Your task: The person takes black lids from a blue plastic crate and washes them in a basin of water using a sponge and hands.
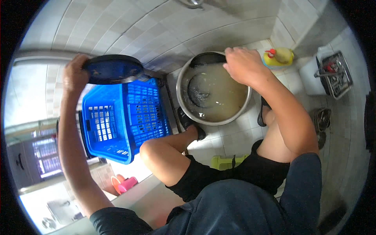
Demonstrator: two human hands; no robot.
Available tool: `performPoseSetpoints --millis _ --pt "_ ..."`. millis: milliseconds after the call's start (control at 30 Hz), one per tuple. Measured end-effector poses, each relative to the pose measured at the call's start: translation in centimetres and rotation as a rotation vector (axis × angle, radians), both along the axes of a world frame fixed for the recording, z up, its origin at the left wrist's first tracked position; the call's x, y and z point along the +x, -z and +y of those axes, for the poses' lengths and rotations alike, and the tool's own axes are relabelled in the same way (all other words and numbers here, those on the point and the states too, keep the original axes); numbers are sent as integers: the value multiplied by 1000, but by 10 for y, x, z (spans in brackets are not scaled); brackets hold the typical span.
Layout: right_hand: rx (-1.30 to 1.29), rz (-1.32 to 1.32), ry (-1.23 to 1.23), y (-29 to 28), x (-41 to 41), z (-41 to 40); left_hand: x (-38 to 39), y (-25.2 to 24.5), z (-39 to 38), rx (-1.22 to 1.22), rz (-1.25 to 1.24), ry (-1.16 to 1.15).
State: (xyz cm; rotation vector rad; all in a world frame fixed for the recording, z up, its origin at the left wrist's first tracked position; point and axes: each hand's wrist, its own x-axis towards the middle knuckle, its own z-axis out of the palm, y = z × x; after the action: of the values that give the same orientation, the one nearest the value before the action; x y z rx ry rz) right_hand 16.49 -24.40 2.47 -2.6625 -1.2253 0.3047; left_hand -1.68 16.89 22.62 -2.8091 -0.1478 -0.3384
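Note:
My left hand (pixel 75 73) grips the edge of a dark, shallow round dish (pixel 113 69), raised above a blue plastic basket (pixel 147 108). The dish looks wet and slightly blurred. In front of me stands a round metal basin (pixel 214 122) of cloudy water (pixel 224 91). My right hand (pixel 243 64) is at the basin's far right rim, its fingers closed at the end of a black dish-like object (pixel 207 59) that leans inside. A dark curved edge (pixel 191 91) shows under the water; what it belongs to is hidden.
A yellow bottle with a red cap (pixel 280 57) stands right of the basin. Farther right, a white bin (pixel 311 76) adjoins a dark tray of metal items (pixel 336 75). A green stool (pixel 218 162) is beneath me. Tiled wall (pixel 164 32) rises behind the basin.

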Motion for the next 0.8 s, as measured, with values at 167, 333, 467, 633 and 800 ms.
performPoseSetpoints --millis 167,333,467,633,800 --pt "35 12 118 6 11 -19 82 107 -106 -86 177 389" --pt "101 -111 199 17 17 -33 131 218 -185 -233 293 749" --pt "29 25 178 8 19 -40 159 280 -227 -279 242 877" --pt "104 -23 135 14 20 -44 182 334 -251 -371 202 987" --pt "-84 157 174 -3 24 -41 199 396 -272 -732 318 796"
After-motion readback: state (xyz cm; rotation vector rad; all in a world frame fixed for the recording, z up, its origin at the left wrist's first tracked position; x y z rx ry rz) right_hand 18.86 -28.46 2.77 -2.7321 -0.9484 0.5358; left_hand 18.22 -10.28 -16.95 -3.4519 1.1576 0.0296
